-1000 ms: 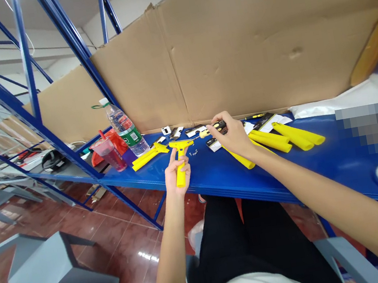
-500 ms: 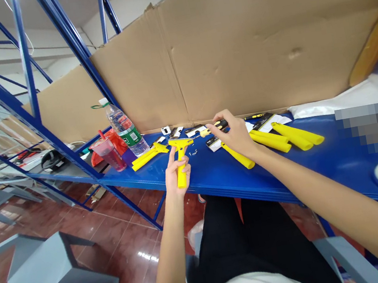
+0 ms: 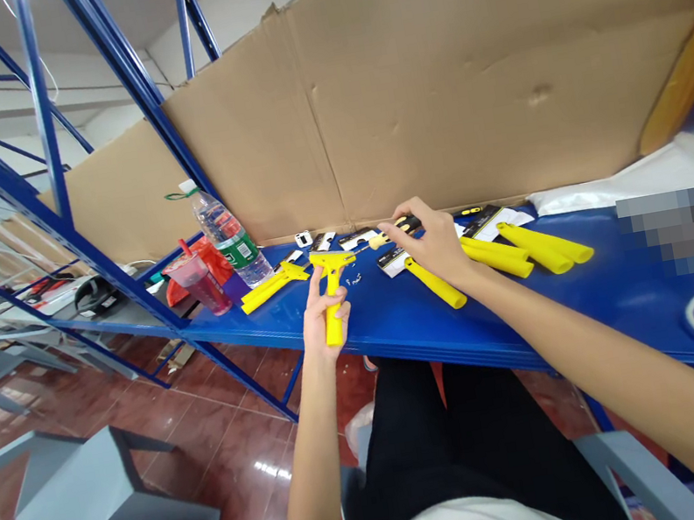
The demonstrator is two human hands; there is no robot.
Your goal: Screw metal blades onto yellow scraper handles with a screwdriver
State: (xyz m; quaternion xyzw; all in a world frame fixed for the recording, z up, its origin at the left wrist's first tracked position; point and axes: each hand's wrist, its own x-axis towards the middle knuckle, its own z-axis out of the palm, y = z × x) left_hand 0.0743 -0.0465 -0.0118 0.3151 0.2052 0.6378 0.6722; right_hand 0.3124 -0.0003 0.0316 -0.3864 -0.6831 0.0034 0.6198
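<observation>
The yellow T-shaped tool (image 3: 331,273) is gripped by its handle in the left hand (image 3: 319,325), with the fingers wrapped around it and the crosspiece held uppermost. To the right of that grip, a screwdriver (image 3: 379,240) is clasped by its handle in the fingers of the right hand (image 3: 436,243); its shaft is pointed leftward at the right end of the crosspiece, though whether the two are touching cannot be told. Just beside the crosspiece, small pieces (image 3: 354,279) are scattered on the blue table (image 3: 389,315). Left of the left-hand grip, yellow tools (image 3: 267,292) are laid, with a cup (image 3: 209,292) and a bottle (image 3: 242,255) stood farther out. Beneath and beyond the right-hand grip, more yellow handles (image 3: 541,247) and printed cards (image 3: 487,223) are spread. Behind everything, a cardboard sheet (image 3: 426,96) is stood upright.
</observation>
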